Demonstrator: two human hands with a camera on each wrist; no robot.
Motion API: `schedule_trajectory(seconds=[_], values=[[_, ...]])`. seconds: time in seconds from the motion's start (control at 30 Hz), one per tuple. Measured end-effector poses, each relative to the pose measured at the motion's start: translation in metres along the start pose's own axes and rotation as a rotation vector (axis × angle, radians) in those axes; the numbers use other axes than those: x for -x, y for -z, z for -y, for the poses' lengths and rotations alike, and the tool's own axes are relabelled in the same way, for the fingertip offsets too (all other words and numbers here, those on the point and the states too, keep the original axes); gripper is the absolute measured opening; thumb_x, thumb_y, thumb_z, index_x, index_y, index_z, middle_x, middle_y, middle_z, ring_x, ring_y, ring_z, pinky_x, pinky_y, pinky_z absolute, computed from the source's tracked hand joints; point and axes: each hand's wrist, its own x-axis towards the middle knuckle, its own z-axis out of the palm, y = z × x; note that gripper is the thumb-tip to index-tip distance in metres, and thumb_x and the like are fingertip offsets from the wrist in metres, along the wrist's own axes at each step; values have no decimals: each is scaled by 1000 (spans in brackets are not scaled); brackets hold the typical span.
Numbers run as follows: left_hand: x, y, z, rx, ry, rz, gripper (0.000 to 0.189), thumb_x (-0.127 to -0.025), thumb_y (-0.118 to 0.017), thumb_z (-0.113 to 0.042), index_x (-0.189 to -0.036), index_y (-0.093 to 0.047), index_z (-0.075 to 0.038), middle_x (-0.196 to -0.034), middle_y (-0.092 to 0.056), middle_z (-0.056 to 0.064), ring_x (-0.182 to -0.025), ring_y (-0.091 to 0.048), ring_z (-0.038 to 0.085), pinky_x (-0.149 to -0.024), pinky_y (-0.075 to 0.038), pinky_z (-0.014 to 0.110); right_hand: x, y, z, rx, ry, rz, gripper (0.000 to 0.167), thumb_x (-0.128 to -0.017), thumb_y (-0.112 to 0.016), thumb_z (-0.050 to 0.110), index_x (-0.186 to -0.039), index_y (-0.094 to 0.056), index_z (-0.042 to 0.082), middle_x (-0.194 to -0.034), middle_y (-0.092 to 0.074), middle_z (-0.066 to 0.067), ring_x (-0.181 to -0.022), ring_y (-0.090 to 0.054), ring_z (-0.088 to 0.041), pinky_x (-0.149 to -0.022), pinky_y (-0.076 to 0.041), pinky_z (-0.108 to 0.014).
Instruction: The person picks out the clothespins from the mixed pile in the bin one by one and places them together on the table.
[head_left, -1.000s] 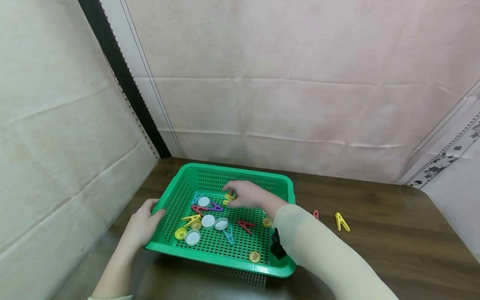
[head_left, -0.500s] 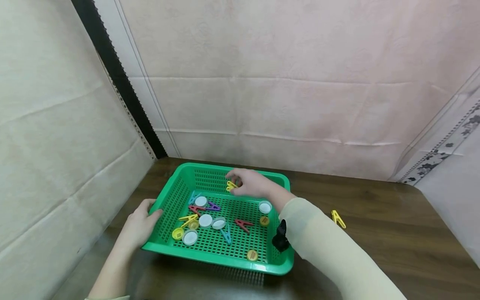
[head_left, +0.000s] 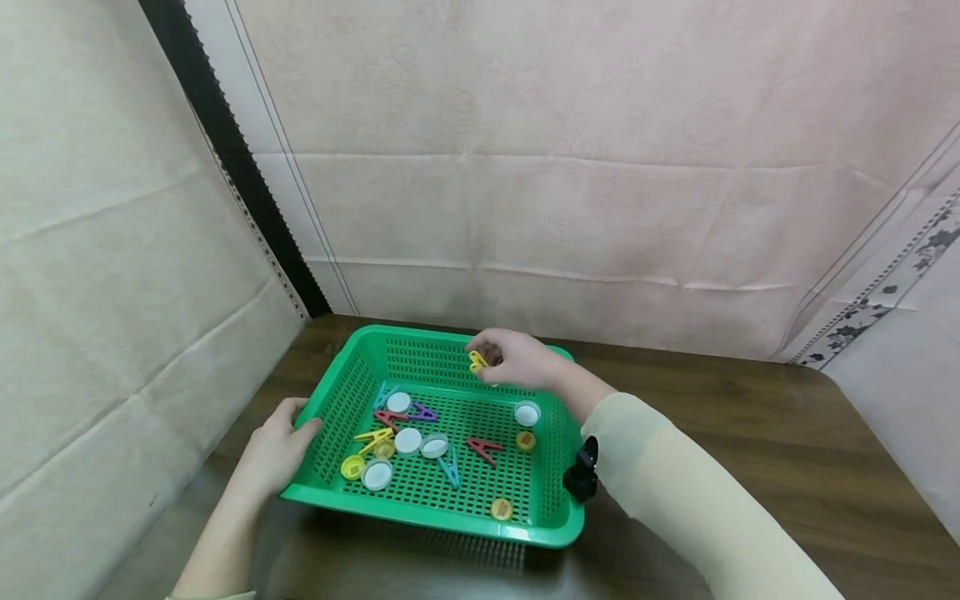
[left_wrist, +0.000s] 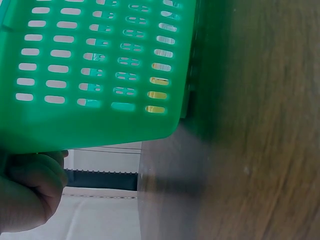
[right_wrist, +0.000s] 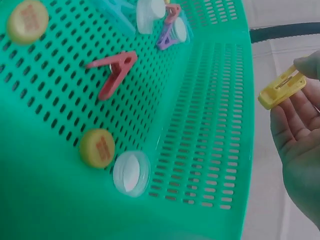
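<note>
- The person's right hand (head_left: 517, 360) pinches a yellow plastic clothespin (head_left: 477, 362) between thumb and fingers, above the far side of a green perforated plastic basket (head_left: 442, 520).
- The left hand (head_left: 277, 447) grips the basket's rim on its own side, thumb laid over the edge; whether the basket sits flat on the brown wooden table (head_left: 720, 433) there is hard to tell.
- Below the right hand, toward the person, lie a red plastic clothespin (head_left: 483, 448) and a clear round cap with a white disc (head_left: 527, 413).
- An off-centre or slack pinch could let the yellow clothespin slip, perhaps over the far rim.
- Uneven pulling by the left hand could tilt the basket and slide the loose pieces.
- The black wrist device (head_left: 582, 471) behind the right hand could knock the near rim if the forearm dips.
</note>
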Motion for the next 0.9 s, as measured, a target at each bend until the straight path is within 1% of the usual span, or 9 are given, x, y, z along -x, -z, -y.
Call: schedule_trajectory(seconds=[0.13,0.27,0.4,0.7,0.9], values=[[0,0,0,-1,0,1,56,-98,-42,-38,-139,-33,-1,-116,-54,21,-77,-55,22,-60,-43,33,6,5,-6,-13,3,-23,39,-88,-63,20,-126,-56,13,-104,-59,2,-94,-54,-14,-83,-46,-33],[-1,0,1,-4,2,4,57,-98,-42,-38,-139,-32,-1,-116,-53,22,-77,-55,23,-60,-43,33,13,10,-12,-27,8,-44,38,-88,-63,18,-124,-57,13,-102,-59,0,-93,-55,-15,-83,-46,-34],[-1,0,1,-13,1,3,56,-98,-42,-38,-139,-32,0,-117,-53,22,-78,-54,23,-60,-42,33,18,13,-18,-39,5,-49,37,-88,-62,19,-124,-56,12,-103,-59,0,-93,-55,-16,-83,-46,-34],[-1,-2,2,-18,-9,-7,56,-98,-42,-38,-138,-33,0,-118,-53,22,-80,-54,24,-61,-42,33,28,20,-33,-107,10,-80,39,-88,-61,12,-124,-53,1,-102,-58,-5,-92,-55,-19,-84,-46,-36],[-2,-1,4,-27,-15,-11,56,-98,-42,-39,-138,-33,0,-119,-52,22,-81,-54,24,-62,-42,33,33,24,-42,-155,-25,-112,38,-89,-60,12,-124,-52,2,-104,-57,-6,-94,-54,-21,-84,-45,-38]])
